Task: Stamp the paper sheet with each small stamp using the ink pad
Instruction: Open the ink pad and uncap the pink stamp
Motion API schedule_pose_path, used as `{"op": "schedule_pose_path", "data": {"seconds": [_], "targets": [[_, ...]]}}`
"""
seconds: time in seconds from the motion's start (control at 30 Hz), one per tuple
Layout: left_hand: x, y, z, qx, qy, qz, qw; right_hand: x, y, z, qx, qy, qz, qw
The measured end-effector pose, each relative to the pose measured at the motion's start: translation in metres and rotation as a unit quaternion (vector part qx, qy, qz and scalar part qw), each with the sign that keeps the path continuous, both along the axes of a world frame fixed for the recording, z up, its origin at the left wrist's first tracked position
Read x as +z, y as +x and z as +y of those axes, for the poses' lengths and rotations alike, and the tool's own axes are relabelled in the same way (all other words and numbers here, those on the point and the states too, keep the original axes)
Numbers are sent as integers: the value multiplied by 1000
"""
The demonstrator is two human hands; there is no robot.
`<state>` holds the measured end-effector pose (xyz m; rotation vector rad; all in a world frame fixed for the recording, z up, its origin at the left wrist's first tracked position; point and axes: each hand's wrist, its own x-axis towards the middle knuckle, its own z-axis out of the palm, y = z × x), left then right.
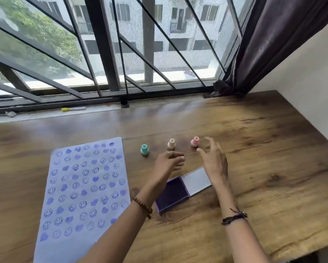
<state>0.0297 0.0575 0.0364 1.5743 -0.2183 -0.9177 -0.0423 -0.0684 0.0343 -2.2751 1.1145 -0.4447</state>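
Observation:
A paper sheet (83,190) covered with several purple smiley and heart prints lies at the left on the wooden table. Three small stamps stand upright in a row beyond it: teal (144,149), cream (171,144), pink (195,141). The purple ink pad (172,194) lies with its lid (196,180) flipped back to the right. My left hand (168,162) hovers above the pad's far side, fingers loosely curled, holding nothing. My right hand (213,160) is spread open, blurred, just right of and near the pink stamp, not touching it.
The wooden table (254,168) ends at the right wall and at a window sill behind. A yellow-capped marker (73,109) lies on the sill. A dark curtain (263,44) hangs at the back right corner. The table's front right edge (292,253) is close.

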Motion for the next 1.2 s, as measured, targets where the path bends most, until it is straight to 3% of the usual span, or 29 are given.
{"op": "schedule_pose_path", "data": {"seconds": [0.1,0.2,0.27,0.37,0.47,0.7,0.83,0.93,1.03,1.2], "targets": [[3,7,-20,20,-28,79,996,-8,21,-10,70,-18,13,997],[2,9,-26,45,-59,140,987,-16,23,-12,68,-2,-24,997],[0,7,-22,53,-76,156,983,-13,14,-7,49,94,-114,988],[-5,3,-7,42,-109,147,982,-6,-6,12,69,253,-213,941],[-8,-2,11,43,-115,107,987,-4,-20,30,80,336,-250,905],[3,-7,40,50,-122,25,991,-2,-26,69,51,423,-315,848],[3,-3,64,81,-22,-128,988,3,-32,81,-8,600,-376,706],[-8,-3,88,56,94,-283,953,5,-42,85,-21,674,-370,639],[-19,-11,105,27,151,-338,929,1,-51,90,-31,690,-355,629],[-26,-21,112,12,133,-345,929,-4,-60,98,-23,678,-345,649]]}}
